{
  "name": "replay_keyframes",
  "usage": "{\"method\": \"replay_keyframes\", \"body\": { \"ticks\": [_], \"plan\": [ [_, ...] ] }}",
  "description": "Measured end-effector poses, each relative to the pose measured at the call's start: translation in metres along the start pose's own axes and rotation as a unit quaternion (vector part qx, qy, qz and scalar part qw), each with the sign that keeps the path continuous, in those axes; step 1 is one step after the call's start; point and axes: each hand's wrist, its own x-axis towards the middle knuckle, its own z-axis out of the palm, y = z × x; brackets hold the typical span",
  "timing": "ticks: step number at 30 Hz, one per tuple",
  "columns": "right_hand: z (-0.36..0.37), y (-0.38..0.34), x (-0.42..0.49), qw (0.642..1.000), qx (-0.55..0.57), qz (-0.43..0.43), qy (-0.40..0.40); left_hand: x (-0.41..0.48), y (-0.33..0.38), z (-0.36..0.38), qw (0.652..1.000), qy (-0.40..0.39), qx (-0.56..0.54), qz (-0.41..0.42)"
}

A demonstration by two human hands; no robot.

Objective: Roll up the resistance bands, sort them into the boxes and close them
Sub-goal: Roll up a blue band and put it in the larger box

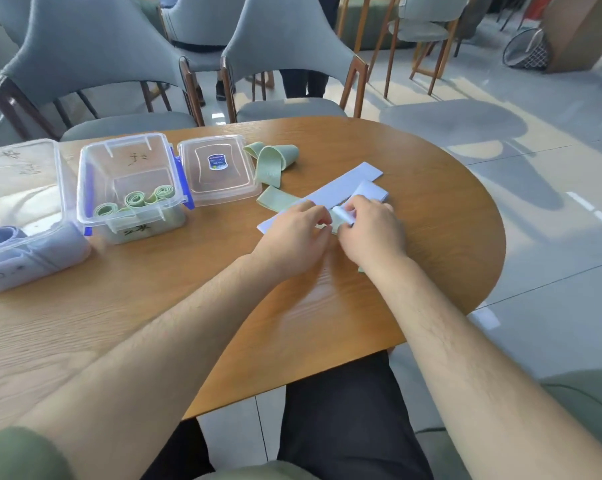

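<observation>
A pale lavender band (pixel 348 183) lies flat across the table's right half. My left hand (pixel 294 233) and my right hand (pixel 372 230) both pinch its near end, which is curled into a small roll between my fingers. Loose green bands (pixel 275 161) lie behind it, one partly beneath it. An open clear box (pixel 95 188) on the left holds rolled green bands (pixel 135 199). At the far left, another clear box (pixel 55 188) holds rolled lavender bands (pixel 1 237).
A clear lid (pixel 220 188) with a blue sticker lies beside the green box. The wooden table (pixel 154 289) has a rounded right edge. Grey chairs (pixel 285 53) stand behind the table. Tiled floor lies to the right.
</observation>
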Motion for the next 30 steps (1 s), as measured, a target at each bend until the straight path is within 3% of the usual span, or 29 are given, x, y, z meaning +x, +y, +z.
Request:
{"method": "replay_keyframes", "body": {
  "ticks": [6, 10, 15, 22, 30],
  "plan": [
    [0.008, -0.006, -0.003, 0.986, 0.023, -0.077, 0.148, 0.006, 0.001, 0.002, 0.998, -0.03, -0.032, -0.049],
    [0.01, -0.019, -0.004, 0.961, 0.082, -0.148, 0.219, 0.005, 0.003, -0.007, 0.99, 0.0, -0.109, -0.085],
    [0.006, -0.045, -0.003, 0.944, 0.206, -0.185, 0.177, -0.011, -0.002, -0.023, 0.979, 0.089, -0.175, -0.06],
    [0.015, -0.095, -0.011, 0.916, 0.288, -0.255, 0.115, -0.035, -0.031, -0.061, 0.965, 0.198, -0.148, -0.09],
    [0.043, -0.146, -0.024, 0.898, 0.307, -0.315, 0.026, -0.086, -0.074, -0.096, 0.969, 0.196, -0.121, -0.088]
  ]
}}
